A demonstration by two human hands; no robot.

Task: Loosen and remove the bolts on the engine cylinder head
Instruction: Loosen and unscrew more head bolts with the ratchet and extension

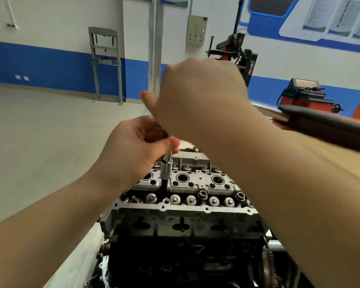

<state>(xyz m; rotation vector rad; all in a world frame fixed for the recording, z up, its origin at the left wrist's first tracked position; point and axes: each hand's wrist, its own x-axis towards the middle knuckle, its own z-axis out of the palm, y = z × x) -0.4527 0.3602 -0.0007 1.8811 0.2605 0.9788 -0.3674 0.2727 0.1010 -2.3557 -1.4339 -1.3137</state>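
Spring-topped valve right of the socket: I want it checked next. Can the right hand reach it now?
Probably yes: the valve sits uncovered on the head's near row, but the right hand is busy above the socket.

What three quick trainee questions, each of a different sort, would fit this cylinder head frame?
1. True or false: the chrome socket extension stands nearly upright over the grey aluminium cylinder head.
2. Which hand grips the tool just above the socket? A) left hand B) right hand C) neither
3. Fill in: the right hand is raised ____ the left hand.

Key: 1 true; 2 A; 3 above
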